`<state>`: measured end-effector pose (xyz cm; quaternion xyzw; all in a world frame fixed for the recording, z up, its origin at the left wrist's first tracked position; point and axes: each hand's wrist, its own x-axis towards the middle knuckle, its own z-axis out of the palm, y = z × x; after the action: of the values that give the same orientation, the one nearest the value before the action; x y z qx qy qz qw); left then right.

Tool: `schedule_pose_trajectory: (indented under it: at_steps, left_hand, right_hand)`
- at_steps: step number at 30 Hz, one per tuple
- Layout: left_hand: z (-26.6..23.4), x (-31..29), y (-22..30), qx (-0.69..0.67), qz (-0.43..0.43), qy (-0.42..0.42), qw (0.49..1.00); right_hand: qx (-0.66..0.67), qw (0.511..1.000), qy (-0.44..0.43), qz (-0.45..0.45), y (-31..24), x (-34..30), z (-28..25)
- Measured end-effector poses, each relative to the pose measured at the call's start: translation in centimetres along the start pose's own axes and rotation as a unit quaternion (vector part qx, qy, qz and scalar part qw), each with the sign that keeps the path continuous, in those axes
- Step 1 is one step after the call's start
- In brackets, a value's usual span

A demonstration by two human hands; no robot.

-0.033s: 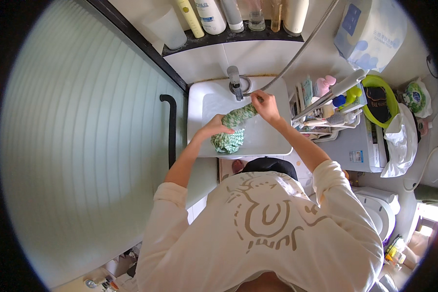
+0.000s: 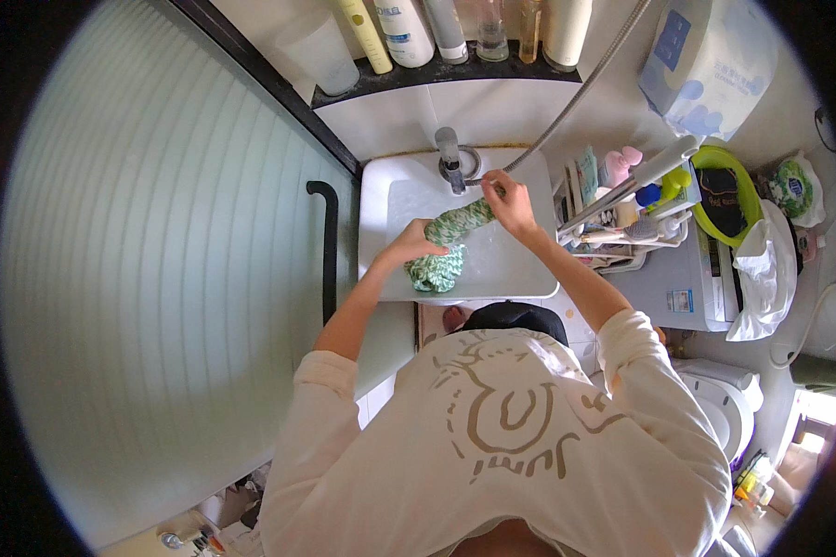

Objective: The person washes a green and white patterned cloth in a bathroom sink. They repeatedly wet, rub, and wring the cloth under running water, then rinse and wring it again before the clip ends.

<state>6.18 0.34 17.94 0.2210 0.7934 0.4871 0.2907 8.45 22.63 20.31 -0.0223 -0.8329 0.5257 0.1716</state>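
Observation:
A green and white patterned cloth [image 2: 461, 221] is stretched in a twisted roll between my two hands, over a white sink [image 2: 520, 278]. My right hand [image 2: 511, 202] is closed on its upper right end, close to the faucet. Lower down and to the left, my left hand [image 2: 412, 241] is wrapped round the roll. Below that hand the rest of the cloth hangs in a loose bunch near the sink's front rim. The grey faucet [image 2: 450, 160] stands at the back of the basin, just left of my right hand.
Bottles [image 2: 404, 35] and a translucent cup [image 2: 325, 60] line a black shelf [image 2: 437, 76] behind the sink. A frosted glass panel [image 2: 158, 278] with a black handle [image 2: 329, 251] bounds the left. On the right are a rack of toiletries [image 2: 622, 232] and a green basin [image 2: 738, 172].
Hardly anything differs. Both hands keep their hold on the twisted cloth, and the whole view has shifted by a few pixels.

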Motion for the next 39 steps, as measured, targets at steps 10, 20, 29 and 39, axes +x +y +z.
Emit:
schedule_pose_trajectory:
  at_steps: [10, 20, 29, 39]
  left_hand:
    - [1.3, -0.9, 1.4, 0.264, 0.099, 0.203, 0.938]
    - [0.3, 0.3, 1.0, 0.360, 0.155, 0.232, 0.890]
    - [1.1, 0.6, 2.0, 0.381, 0.136, 0.207, 0.891]
    - [-0.4, 1.0, 2.2, 0.109, 0.024, 0.060, 0.992]
  right_hand:
    - [0.252, 0.831, -0.183, 0.461, 6.0, 0.7, -2.0]
    - [0.266, 0.705, -0.396, 0.525, 3.7, -0.4, -3.6]
    - [0.087, 0.857, -0.198, 0.467, 2.6, 1.2, -1.6]
    - [-0.048, 0.998, 0.043, -0.002, 0.7, 0.9, -0.1]
